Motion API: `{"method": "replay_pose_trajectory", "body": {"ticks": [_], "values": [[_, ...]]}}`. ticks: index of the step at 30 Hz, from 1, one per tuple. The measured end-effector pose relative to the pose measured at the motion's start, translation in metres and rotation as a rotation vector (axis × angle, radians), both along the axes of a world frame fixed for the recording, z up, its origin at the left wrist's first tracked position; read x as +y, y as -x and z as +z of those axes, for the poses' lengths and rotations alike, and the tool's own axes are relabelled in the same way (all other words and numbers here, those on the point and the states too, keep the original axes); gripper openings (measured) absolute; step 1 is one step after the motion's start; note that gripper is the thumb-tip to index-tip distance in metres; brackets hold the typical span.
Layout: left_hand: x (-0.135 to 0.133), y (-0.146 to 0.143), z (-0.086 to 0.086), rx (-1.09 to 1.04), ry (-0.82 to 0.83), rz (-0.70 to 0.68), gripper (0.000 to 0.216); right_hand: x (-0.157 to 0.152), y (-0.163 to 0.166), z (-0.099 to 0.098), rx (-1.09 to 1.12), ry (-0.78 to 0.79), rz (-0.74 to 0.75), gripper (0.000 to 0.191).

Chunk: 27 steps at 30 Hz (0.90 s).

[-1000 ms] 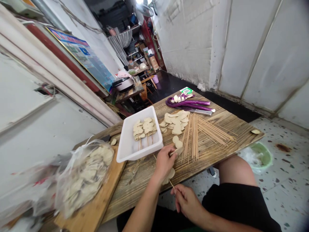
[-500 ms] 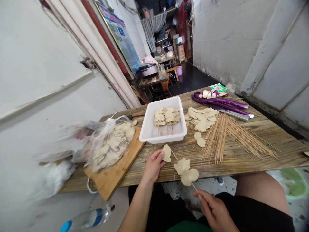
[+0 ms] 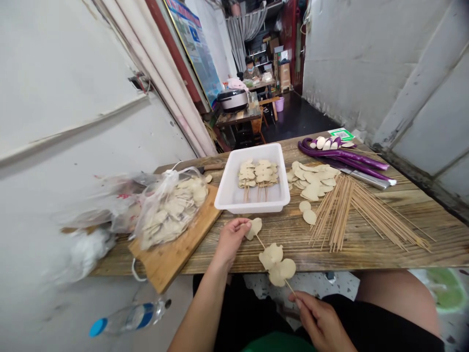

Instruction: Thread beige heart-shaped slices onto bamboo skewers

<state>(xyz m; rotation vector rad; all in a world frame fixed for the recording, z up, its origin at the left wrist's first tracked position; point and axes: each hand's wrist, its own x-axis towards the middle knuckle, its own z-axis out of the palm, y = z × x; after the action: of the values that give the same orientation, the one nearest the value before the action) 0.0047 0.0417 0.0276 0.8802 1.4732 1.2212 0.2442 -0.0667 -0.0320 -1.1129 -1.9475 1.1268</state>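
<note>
Head camera looks down on a person sitting at a rough wooden table (image 3: 366,254), both hands busy with one bamboo skewer (image 3: 289,285). Their right hand (image 3: 322,320), low near the lap, pinches the skewer's bare end between closed fingertips. Two pale slices (image 3: 276,264) already sit threaded on the stick, overlapping, just off the table's near edge. Their left hand (image 3: 230,239) is closed on a third slice (image 3: 254,227), thumb and fingers pressing it at the skewer's upper tip, right over the tabletop.

Just beyond that hand stands a white tray (image 3: 227,193) with finished skewers (image 3: 256,176) lying in it. To the tray's right is a heap of loose slices (image 3: 311,178), then a fan of bare sticks (image 3: 366,212), with two single slices beside them. Purple eggplants (image 3: 344,156) and a knife (image 3: 362,177) lie at the far edge. On the left, a cutting board (image 3: 172,264) carries a plastic bag of slices (image 3: 172,208). A water bottle (image 3: 128,318) lies on the floor.
</note>
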Motion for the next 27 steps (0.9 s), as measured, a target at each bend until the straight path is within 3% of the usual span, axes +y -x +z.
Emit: {"method": "replay_pose_trajectory", "body": {"ticks": [19, 27], "values": [[0.004, -0.004, -0.008, 0.009, -0.035, -0.014, 0.043, -0.001, 0.002, -0.001, -0.019, 0.055, -0.016, 0.036], [0.003, -0.005, -0.014, 0.078, -0.056, 0.003, 0.033, 0.000, 0.006, 0.001, 0.072, 0.265, -0.029, 0.041]]}}
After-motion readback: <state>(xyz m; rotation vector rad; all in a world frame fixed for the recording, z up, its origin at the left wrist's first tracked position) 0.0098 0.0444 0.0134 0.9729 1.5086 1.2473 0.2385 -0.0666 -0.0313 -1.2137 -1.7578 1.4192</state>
